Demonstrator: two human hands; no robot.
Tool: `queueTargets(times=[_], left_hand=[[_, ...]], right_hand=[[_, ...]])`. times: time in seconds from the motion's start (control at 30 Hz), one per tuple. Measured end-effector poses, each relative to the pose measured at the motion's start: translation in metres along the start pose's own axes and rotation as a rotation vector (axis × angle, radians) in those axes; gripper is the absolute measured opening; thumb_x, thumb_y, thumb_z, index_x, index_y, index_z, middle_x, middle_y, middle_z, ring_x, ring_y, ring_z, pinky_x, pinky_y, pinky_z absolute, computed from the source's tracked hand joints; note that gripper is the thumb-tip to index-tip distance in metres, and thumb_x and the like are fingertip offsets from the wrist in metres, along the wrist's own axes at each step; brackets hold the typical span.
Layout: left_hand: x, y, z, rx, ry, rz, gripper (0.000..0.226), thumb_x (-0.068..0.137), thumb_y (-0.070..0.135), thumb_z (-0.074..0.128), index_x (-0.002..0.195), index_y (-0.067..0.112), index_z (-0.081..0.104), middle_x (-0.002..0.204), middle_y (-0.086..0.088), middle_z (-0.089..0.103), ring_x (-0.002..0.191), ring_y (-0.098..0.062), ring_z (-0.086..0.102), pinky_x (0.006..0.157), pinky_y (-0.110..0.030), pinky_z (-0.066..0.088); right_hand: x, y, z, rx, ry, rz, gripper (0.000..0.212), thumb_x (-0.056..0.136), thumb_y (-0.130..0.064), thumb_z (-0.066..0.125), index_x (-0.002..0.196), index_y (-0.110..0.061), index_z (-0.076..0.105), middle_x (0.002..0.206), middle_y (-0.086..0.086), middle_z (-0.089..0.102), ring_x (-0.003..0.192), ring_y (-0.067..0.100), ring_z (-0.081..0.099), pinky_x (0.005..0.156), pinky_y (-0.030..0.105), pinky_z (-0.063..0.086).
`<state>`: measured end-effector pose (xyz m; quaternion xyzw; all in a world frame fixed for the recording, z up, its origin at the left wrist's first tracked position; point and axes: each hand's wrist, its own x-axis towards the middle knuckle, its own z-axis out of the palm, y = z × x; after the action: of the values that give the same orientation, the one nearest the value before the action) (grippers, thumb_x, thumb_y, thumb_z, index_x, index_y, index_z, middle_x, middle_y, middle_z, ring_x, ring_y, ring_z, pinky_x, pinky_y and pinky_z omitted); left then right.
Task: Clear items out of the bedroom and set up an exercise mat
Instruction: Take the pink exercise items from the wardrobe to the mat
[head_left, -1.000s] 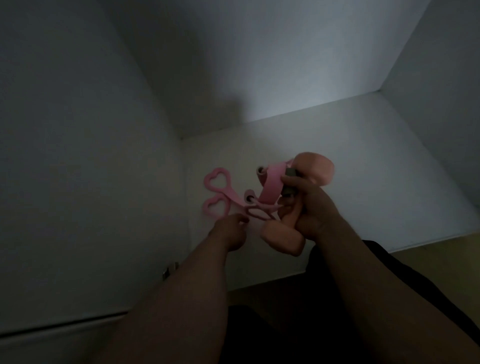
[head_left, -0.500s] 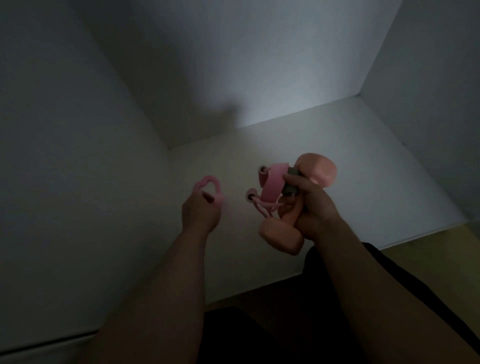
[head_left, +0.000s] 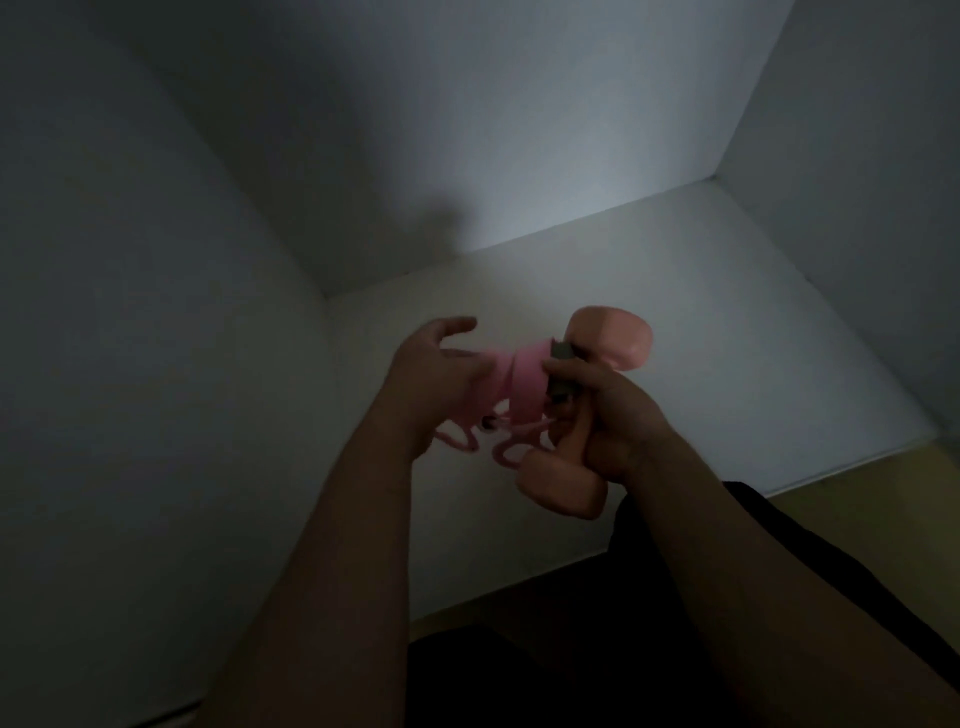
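Observation:
My right hand grips the bar of a pink dumbbell, whose second head shows below the fist. The same hand also pinches a rolled pink strap with a grey tab against the bar. My left hand is pressed against the left side of that roll, thumb raised. It holds a pink piece with heart-shaped loops, which dangle under the palm. More thin pink loops hang below the roll. All of this is held above a white shelf floor.
White walls close in the shelf compartment on the left, back and right. A yellowish floor strip shows at the lower right past the shelf's front edge. My dark clothing fills the bottom. The light is dim.
My left hand lifted the heart-looped piece off the shelf floor at the left and carried it right, up against the roll in my right hand. The right hand stayed almost still.

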<state>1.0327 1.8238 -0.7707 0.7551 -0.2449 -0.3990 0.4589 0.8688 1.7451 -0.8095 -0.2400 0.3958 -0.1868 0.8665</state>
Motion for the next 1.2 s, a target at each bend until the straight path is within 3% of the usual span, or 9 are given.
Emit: queueTargets(times=[0.07, 0.2, 0.3, 0.43, 0.63, 0.77, 0.87, 1.0, 1.2], left_hand=[[0.000, -0.002, 0.008, 0.044, -0.011, -0.048, 0.051, 0.074, 0.041, 0.079, 0.121, 0.027, 0.065, 0.107, -0.011, 0.070, 0.087, -0.025, 0.071, 0.058, -0.030, 0.055], [-0.006, -0.006, 0.018, 0.041, -0.029, -0.041, 0.042, 0.082, 0.022, 0.080, 0.121, 0.017, 0.065, 0.091, -0.016, 0.070, 0.066, -0.018, 0.067, 0.050, -0.024, 0.053], [-0.008, 0.001, 0.019, 0.008, -0.010, -0.040, 0.041, 0.083, 0.010, 0.078, 0.121, 0.013, 0.065, 0.089, -0.015, 0.070, 0.065, -0.016, 0.066, 0.051, -0.021, 0.051], [-0.013, 0.020, 0.017, -0.067, 0.061, -0.027, 0.037, 0.087, 0.008, 0.073, 0.122, 0.015, 0.062, 0.094, -0.012, 0.068, 0.070, -0.016, 0.067, 0.048, -0.018, 0.051], [-0.030, 0.071, 0.024, -0.347, 0.136, -0.075, 0.037, 0.088, 0.003, 0.071, 0.122, 0.010, 0.057, 0.089, -0.015, 0.068, 0.057, -0.016, 0.065, 0.045, -0.022, 0.050], [-0.059, 0.124, 0.030, -0.584, 0.102, -0.115, 0.025, 0.092, -0.002, 0.062, 0.113, 0.009, 0.054, 0.087, -0.012, 0.065, 0.058, -0.015, 0.066, 0.050, -0.026, 0.054], [-0.097, 0.173, 0.034, -0.708, 0.005, -0.199, 0.029, 0.095, 0.000, 0.056, 0.124, 0.002, 0.054, 0.097, -0.016, 0.065, 0.076, -0.022, 0.068, 0.058, -0.030, 0.058], [-0.151, 0.233, 0.033, -0.708, -0.045, -0.264, 0.044, 0.097, 0.006, 0.053, 0.140, -0.001, 0.049, 0.129, -0.023, 0.061, 0.105, -0.030, 0.063, 0.086, -0.045, 0.058], [-0.224, 0.305, 0.043, -0.834, -0.056, -0.232, 0.020, 0.101, 0.010, 0.046, 0.120, 0.007, 0.053, 0.108, -0.015, 0.066, 0.091, -0.026, 0.065, 0.066, -0.038, 0.060]], right_hand=[[0.003, 0.003, -0.001, -0.010, 0.001, 0.003, 0.012, 0.084, -0.011, 0.069, 0.093, -0.015, 0.062, 0.064, 0.005, 0.053, 0.048, 0.012, 0.042, 0.042, 0.020, 0.039], [0.001, 0.006, 0.002, -0.001, -0.057, 0.013, 0.041, 0.085, -0.010, 0.068, 0.125, -0.001, 0.063, 0.093, 0.022, 0.070, 0.064, 0.029, 0.067, 0.060, 0.037, 0.058], [-0.011, 0.001, 0.007, 0.023, -0.074, 0.001, 0.024, 0.097, -0.006, 0.055, 0.120, -0.002, 0.063, 0.070, 0.011, 0.069, 0.043, 0.015, 0.061, 0.043, 0.025, 0.052], [-0.027, -0.012, 0.010, 0.054, -0.030, 0.021, 0.007, 0.093, -0.006, 0.061, 0.096, -0.009, 0.066, 0.077, 0.010, 0.063, 0.037, 0.011, 0.053, 0.036, 0.020, 0.044], [-0.055, -0.035, -0.003, -0.046, 0.099, -0.027, 0.008, 0.086, -0.013, 0.069, 0.084, -0.020, 0.065, 0.062, -0.001, 0.056, 0.044, 0.009, 0.042, 0.042, 0.020, 0.031], [-0.101, -0.056, 0.004, -0.084, 0.187, -0.049, 0.011, 0.085, -0.009, 0.069, 0.091, -0.018, 0.068, 0.057, 0.000, 0.049, 0.043, 0.011, 0.039, 0.043, 0.021, 0.028], [-0.154, -0.081, 0.020, -0.023, 0.194, -0.047, 0.014, 0.085, -0.007, 0.068, 0.097, -0.014, 0.070, 0.060, 0.001, 0.049, 0.046, 0.012, 0.039, 0.044, 0.023, 0.029], [-0.218, -0.121, 0.034, 0.055, 0.205, -0.097, 0.023, 0.082, -0.007, 0.073, 0.104, -0.010, 0.070, 0.067, 0.002, 0.055, 0.052, 0.012, 0.047, 0.047, 0.025, 0.037], [-0.294, -0.158, 0.030, -0.101, 0.169, -0.081, 0.015, 0.081, -0.006, 0.073, 0.095, -0.008, 0.075, 0.072, 0.008, 0.060, 0.058, 0.017, 0.051, 0.054, 0.030, 0.036]])
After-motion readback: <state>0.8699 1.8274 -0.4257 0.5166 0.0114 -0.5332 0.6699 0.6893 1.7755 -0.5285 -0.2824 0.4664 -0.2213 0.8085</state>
